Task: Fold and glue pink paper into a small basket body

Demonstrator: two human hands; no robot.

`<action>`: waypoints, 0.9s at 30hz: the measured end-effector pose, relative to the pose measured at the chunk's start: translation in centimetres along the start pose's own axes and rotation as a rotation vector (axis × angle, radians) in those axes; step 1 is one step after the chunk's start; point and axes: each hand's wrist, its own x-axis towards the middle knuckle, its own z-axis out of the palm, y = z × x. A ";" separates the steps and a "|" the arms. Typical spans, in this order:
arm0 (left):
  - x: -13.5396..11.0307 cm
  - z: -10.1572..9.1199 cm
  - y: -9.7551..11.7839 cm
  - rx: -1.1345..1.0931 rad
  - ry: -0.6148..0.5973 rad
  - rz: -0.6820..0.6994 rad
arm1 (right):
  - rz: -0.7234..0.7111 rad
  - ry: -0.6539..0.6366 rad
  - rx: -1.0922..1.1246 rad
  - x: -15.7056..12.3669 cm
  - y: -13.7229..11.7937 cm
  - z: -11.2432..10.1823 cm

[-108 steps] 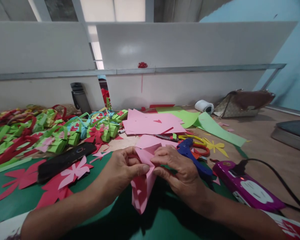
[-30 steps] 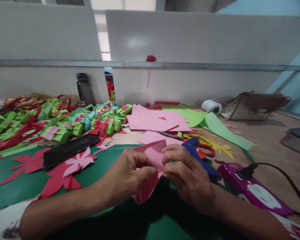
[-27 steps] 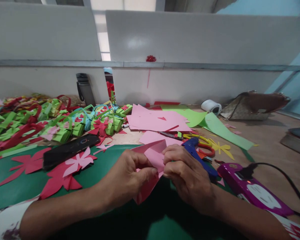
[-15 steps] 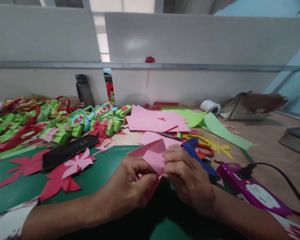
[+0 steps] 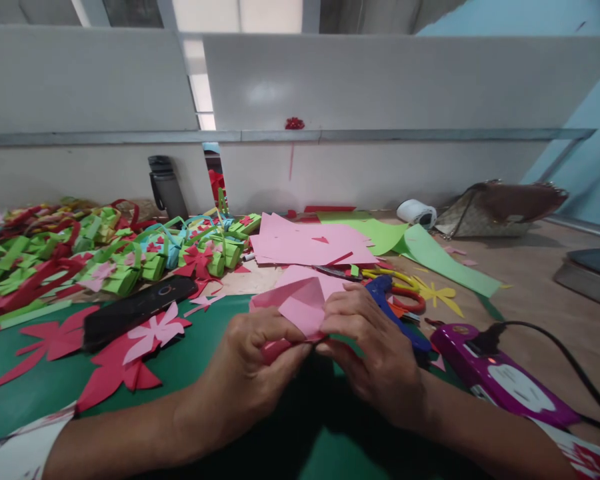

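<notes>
Between my hands, above the green mat [image 5: 215,333], is a folded piece of pink paper [image 5: 305,308] with raised sides, like a small open box. My left hand [image 5: 255,363] pinches its near left part between thumb and fingers. On the right side, my right hand [image 5: 370,347] grips the near corner, with thumb and fingertips pressed on the paper. The two thumbs nearly meet at the near edge. The underside of the paper is hidden by my fingers. Just past my right hand lies a blue glue gun [image 5: 397,313], beside scissors with orange handles [image 5: 410,298].
Red paper flowers [image 5: 123,370] and a black phone [image 5: 140,310] lie at left, before a heap of green paper baskets [image 5: 120,273]. Pink sheets [image 5: 310,241] lie behind my hands. At right are a purple power strip [image 5: 505,377] with a black cord and a handbag [image 5: 500,210].
The folded pink paper has tipped and come down slightly, its near side turned lower. My right fingers have shifted down to its near corner. The view has moved slightly.
</notes>
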 end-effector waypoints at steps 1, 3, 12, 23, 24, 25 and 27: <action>0.1 -0.1 0.0 0.022 0.008 0.026 | 0.015 0.007 -0.006 0.1 0.0 0.0; 0.1 -0.3 0.0 0.081 0.014 0.057 | 0.041 0.013 -0.021 0.1 0.0 -0.1; 0.1 -0.7 -0.1 0.291 0.050 0.197 | 0.035 0.011 -0.113 0.2 0.0 -0.4; 0.2 -0.7 -0.3 0.357 0.083 0.257 | 0.023 -0.003 -0.114 -0.1 -0.3 -0.4; 0.2 -0.7 -0.2 0.353 0.086 0.259 | 0.026 -0.004 -0.112 -0.1 -0.4 -0.4; 0.2 -0.7 -0.2 0.347 0.088 0.263 | 0.028 -0.005 -0.111 -0.1 -0.4 -0.4; 0.2 -0.8 -0.2 0.331 0.098 0.278 | 0.028 -0.010 -0.115 0.0 -0.5 -0.5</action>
